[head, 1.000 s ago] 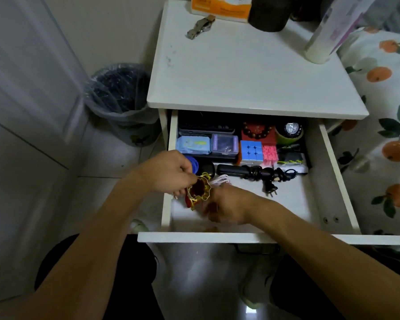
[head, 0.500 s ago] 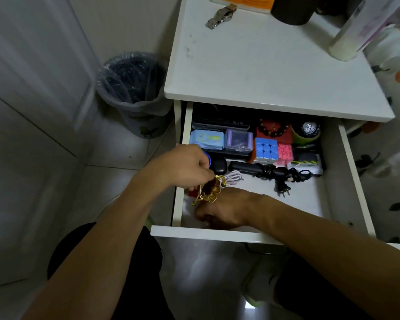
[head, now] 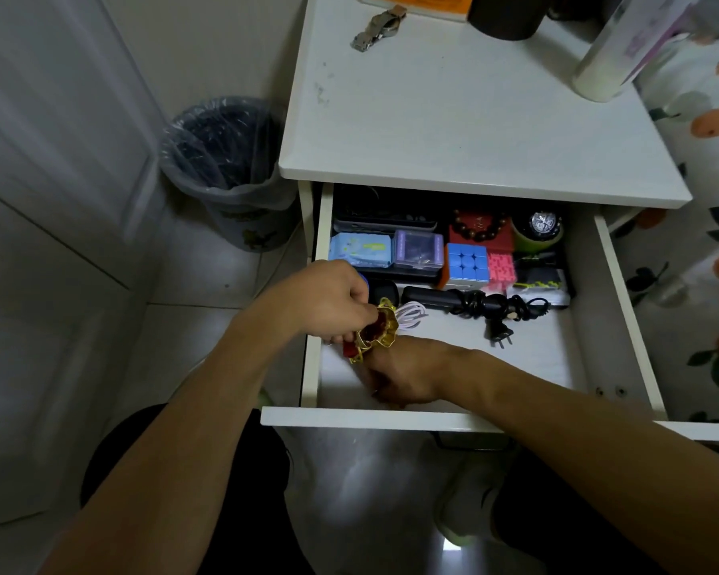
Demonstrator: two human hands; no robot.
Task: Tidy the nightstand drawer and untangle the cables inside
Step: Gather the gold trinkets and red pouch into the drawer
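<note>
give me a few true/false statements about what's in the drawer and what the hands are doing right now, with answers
1. The left hand holds a gold and red trinket over the drawer. True.
2. The black cable with the plug is held in the right hand. False: it lies bundled on the drawer floor, apart from both hands.
3. A blue puzzle cube sits in the back row of the drawer. True.
4. The drawer is shut. False: it is pulled open.
5. A metal watch lies on the nightstand top. True.
6. The bin stands to the right of the nightstand. False: it stands to its left.
</note>
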